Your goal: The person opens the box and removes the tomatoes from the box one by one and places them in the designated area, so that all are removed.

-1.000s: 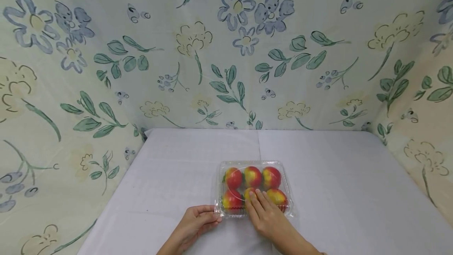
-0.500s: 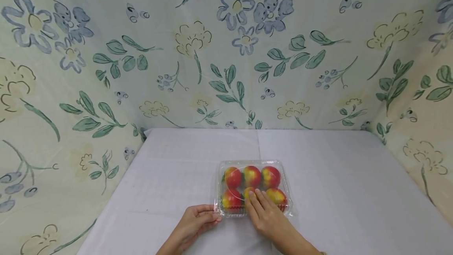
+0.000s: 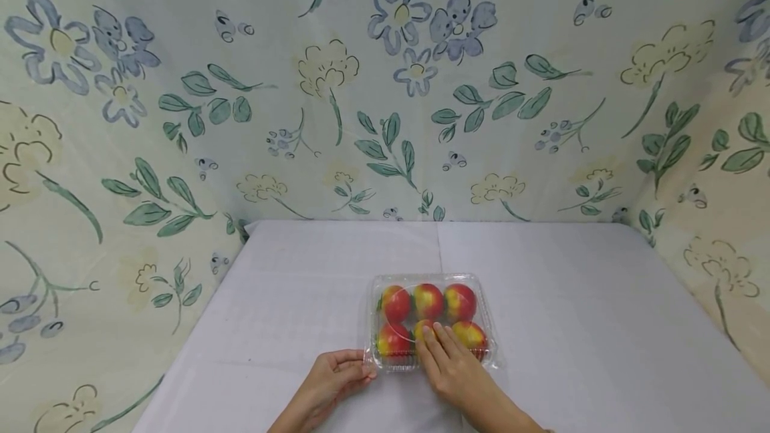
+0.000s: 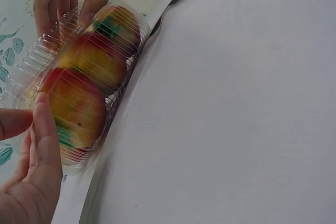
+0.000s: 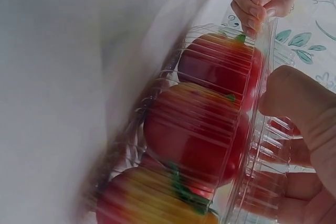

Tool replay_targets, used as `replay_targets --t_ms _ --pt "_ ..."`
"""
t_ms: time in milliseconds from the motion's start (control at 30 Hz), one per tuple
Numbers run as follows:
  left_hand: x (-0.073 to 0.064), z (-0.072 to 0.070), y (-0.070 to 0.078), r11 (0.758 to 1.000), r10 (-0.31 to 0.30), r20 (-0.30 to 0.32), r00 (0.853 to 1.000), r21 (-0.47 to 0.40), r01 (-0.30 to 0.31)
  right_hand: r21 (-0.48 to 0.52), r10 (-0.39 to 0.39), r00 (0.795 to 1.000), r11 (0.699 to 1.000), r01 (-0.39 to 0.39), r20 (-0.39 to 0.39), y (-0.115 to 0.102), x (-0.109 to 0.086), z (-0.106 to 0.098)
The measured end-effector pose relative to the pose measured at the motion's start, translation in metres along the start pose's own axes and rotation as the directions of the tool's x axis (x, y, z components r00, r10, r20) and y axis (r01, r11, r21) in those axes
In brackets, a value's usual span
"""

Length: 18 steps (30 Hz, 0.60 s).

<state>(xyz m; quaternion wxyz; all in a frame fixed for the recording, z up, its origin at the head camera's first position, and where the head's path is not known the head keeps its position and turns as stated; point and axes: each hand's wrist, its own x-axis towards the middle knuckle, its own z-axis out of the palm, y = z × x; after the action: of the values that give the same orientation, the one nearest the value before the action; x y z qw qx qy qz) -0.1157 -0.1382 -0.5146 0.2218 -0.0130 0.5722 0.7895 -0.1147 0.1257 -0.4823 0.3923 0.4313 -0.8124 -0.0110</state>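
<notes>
Clear plastic container point(image 3: 429, 278), with six red-and-yellow fruits point(image 3: 396, 303) inside in two rows of three. Sits on the white worktop point(image 3: 301, 286), near 5 o'clock from the head view's centre. Is pinched at its 8 o'clock corner by the left hand point(image 3: 337, 377). Is touched on the lid, towards 5 o'clock, by extended fingers of the right hand point(image 3: 455, 365). Beyond, at 12 o'clock, floral cloth point(image 3: 385, 85).

The left hand point(image 4: 38, 174) pinches a clear ribbed box point(image 4: 27, 69) showing 3 red-and-yellow fruits point(image 4: 94, 62).
</notes>
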Motion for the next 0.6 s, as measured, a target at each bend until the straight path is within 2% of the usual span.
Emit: replay_targets --t_ms 300,600 --pt "-0.0006 0.0004 0.0029 1.000 -0.019 -0.001 1.000 -0.002 0.019 0.005 0.013 1.000 1.000 -0.013 0.008 0.0007 0.0004 -0.0030" --pt "-0.0010 -0.0004 0.0037 1.000 -0.015 0.001 1.000 -0.005 0.015 0.018 0.027 0.999 0.999 -0.026 -0.032 0.0014 0.0023 -0.0031"
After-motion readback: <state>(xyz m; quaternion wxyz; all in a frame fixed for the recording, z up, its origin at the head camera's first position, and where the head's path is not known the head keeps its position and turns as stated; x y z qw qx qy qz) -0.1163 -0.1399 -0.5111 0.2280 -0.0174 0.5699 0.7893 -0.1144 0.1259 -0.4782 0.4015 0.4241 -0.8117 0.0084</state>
